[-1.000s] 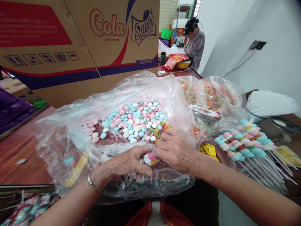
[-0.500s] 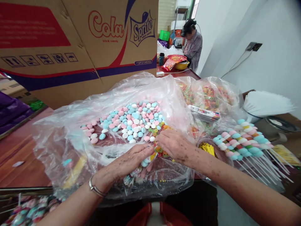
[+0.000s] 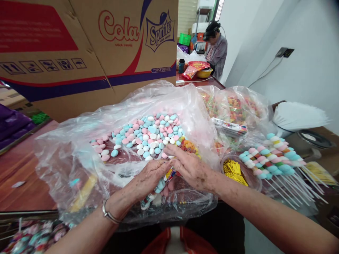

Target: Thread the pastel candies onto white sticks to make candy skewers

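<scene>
My left hand point(image 3: 148, 176) and my right hand point(image 3: 189, 167) meet over a clear plastic bag point(image 3: 79, 155) spread on the table. Between the two palms runs a candy skewer point(image 3: 159, 188) of blue, pink and white pieces in a clear wrapper, its lower end poking out below the left hand. Both hands press flat against it with fingers stretched out. Just beyond the fingertips lies a heap of loose blue, pink and white candies point(image 3: 148, 135), with small orange ring candies point(image 3: 189, 146) at its right edge.
A big Cola/Sprite cardboard box point(image 3: 87, 49) stands behind the bag. At right lie finished candy skewers point(image 3: 272, 155), a tub of gold twist ties point(image 3: 234, 171), bags of orange candy point(image 3: 235, 106) and white sticks point(image 3: 299, 116). Another person point(image 3: 215, 46) works at the far table.
The left hand has let go its fist grip on the wrapped top piece and flattened. Both hands moved slightly forward, and the skewer now lies between the two palms.
</scene>
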Demonstrator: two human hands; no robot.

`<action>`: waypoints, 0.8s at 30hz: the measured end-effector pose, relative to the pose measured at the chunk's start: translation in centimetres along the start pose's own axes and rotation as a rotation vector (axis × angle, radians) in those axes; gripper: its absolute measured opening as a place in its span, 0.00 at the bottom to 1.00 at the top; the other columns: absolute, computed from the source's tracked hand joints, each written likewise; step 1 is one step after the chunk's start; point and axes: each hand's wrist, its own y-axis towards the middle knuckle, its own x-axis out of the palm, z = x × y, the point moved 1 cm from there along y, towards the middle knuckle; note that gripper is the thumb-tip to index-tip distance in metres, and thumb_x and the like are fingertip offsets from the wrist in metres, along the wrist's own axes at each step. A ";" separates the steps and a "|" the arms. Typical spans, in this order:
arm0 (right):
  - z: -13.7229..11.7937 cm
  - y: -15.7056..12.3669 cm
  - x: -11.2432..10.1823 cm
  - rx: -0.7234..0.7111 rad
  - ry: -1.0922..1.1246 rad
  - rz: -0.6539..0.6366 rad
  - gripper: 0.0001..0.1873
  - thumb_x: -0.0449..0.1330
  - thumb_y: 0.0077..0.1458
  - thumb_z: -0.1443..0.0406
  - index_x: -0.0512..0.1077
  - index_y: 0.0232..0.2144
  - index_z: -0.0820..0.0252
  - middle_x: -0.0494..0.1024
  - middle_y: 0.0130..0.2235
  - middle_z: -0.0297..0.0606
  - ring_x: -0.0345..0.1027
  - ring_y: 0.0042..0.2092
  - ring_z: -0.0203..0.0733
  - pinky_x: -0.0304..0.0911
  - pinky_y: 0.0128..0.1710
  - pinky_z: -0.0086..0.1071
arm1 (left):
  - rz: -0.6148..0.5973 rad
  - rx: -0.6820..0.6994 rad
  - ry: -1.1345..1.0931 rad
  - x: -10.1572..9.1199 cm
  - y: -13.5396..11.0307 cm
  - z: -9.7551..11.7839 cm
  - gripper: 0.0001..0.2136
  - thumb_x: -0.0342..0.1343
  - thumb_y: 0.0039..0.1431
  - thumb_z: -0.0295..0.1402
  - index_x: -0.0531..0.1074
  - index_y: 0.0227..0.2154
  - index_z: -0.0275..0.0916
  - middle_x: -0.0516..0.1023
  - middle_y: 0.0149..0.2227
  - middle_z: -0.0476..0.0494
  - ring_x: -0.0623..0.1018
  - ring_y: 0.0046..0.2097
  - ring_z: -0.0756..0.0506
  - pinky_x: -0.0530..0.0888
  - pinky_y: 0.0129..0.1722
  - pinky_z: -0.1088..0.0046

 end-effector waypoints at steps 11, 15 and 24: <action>-0.4 0.0 2.0 0.348 0.303 0.123 0.10 0.63 0.51 0.61 0.70 0.34 0.59 0.73 0.28 0.30 0.67 0.30 0.36 0.63 0.29 0.30 | 0.390 0.098 0.030 0.3 0.5 0.9 0.17 0.50 0.62 0.45 0.66 0.24 0.38 0.67 0.26 0.50 0.65 0.30 0.49 0.64 0.27 0.76; 0.0 -0.2 2.3 0.348 0.500 0.223 0.06 0.59 0.56 0.61 0.69 0.31 0.58 0.73 0.25 0.28 0.67 0.27 0.34 0.64 0.28 0.28 | 0.313 0.065 -0.324 0.5 0.4 -0.3 0.14 0.55 0.59 0.43 0.67 0.27 0.38 0.67 0.26 0.51 0.66 0.28 0.51 0.64 0.26 0.78; 0.6 -1.2 2.7 0.231 0.835 0.114 0.17 0.62 0.53 0.62 0.65 0.44 0.55 0.75 0.34 0.30 0.72 0.34 0.37 0.70 0.35 0.33 | 0.146 -0.071 -0.539 0.0 -0.5 -0.8 0.08 0.61 0.52 0.35 0.71 0.25 0.36 0.73 0.20 0.49 0.70 0.20 0.53 0.63 0.18 0.81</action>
